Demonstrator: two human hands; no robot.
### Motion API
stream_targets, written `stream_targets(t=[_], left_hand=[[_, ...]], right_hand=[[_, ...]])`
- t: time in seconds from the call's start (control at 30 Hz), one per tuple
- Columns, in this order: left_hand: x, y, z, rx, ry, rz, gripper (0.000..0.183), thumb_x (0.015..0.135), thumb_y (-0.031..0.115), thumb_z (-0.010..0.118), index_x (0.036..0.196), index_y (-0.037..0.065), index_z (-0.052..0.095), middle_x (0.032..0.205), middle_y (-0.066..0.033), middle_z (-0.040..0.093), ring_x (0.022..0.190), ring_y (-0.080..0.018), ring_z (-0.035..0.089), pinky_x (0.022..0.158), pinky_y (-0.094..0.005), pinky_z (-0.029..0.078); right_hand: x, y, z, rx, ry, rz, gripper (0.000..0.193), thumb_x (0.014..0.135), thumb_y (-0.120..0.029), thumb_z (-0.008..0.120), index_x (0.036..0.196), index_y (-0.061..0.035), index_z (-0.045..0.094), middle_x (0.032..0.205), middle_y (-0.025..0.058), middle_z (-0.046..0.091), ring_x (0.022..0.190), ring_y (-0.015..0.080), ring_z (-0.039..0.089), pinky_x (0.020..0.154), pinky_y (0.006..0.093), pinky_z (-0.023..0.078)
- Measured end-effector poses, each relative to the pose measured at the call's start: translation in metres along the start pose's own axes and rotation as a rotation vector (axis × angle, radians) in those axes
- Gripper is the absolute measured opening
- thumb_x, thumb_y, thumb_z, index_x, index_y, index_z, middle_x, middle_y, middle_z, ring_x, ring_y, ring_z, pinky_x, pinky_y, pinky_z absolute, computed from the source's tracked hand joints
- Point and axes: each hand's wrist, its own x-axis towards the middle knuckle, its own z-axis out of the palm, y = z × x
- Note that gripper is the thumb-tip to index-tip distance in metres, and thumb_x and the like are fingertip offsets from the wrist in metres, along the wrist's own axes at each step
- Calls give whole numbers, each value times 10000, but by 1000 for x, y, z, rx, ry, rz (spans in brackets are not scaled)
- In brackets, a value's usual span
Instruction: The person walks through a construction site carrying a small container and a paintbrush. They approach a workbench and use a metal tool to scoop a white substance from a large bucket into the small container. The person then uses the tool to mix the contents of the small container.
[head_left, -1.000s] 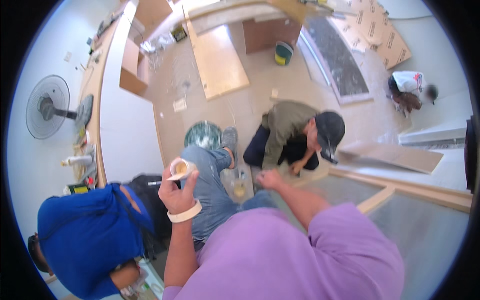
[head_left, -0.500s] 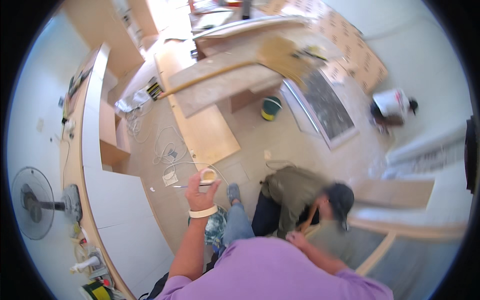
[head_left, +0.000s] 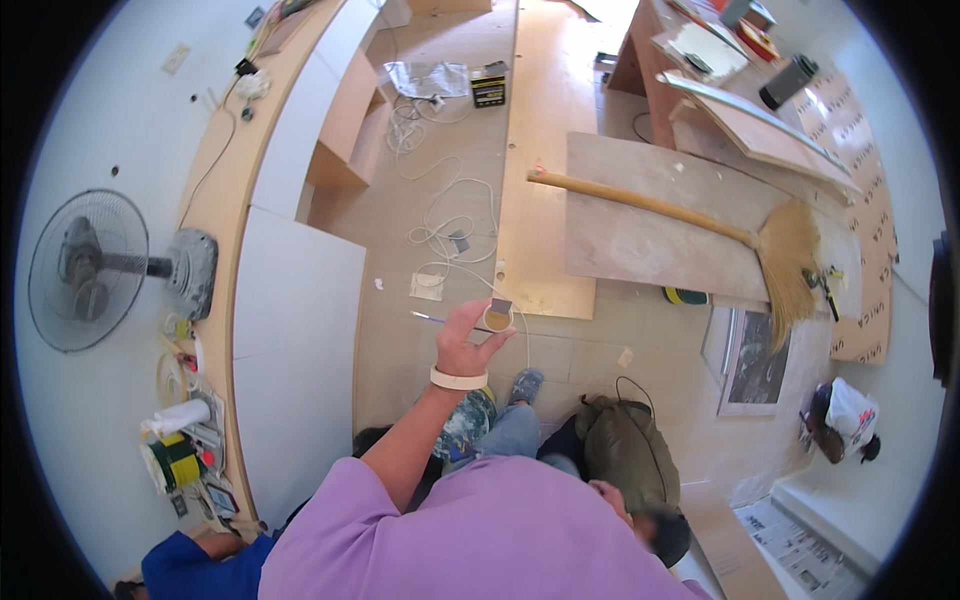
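Note:
My left hand [head_left: 466,345] is raised ahead of me, its fingers and thumb closed around a small round cup-like thing [head_left: 497,319] with a pale rim and tan inside. A small dark grey flat piece [head_left: 501,306] shows at its far rim. A thin blue-and-white stick [head_left: 428,317] pokes out to the left of the same hand; its kind is unclear. Only part of my right hand [head_left: 606,493] shows past my purple shirt, close to a crouching co-worker in an olive jacket [head_left: 627,450]; its fingers are mostly hidden.
A broom [head_left: 650,203] lies across a board [head_left: 640,240] ahead. Loose white cable [head_left: 462,220] coils on the floor. Along the left, a white-fronted cabinet [head_left: 290,300] carries a fan [head_left: 190,270] and tools. Another person in blue [head_left: 205,568] is at lower left; someone in white [head_left: 850,415] is far right.
The view has swung to the right, bringing the blue-clad person in at lower left. My left hand still grips the round thing; the grey piece now shows at its rim. The olive-jacketed co-worker bends lower.

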Motion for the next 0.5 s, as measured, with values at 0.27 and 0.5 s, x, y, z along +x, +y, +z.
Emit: stream_targets(t=[0.27,0.5], left_hand=[[24,-13,-85,77,194,-110,558,787,200,966,1243,5,710,1162,-181,740,1057,-331,723,935,-426,576],[73,-73,-138,132,383,-173,567,782,198,970,1234,-19,704,1118,-180,741,1019,-323,719,918,-407,573]], right_hand=[[84,-132,-105,-107,98,-19,349,1043,-252,633,1214,31,746,992,124,775,880,243,715,796,374,565],[198,-293,-75,-529,-133,-231,545,1064,-433,550,1236,46,746,1155,199,782,1035,353,742,927,466,563]])
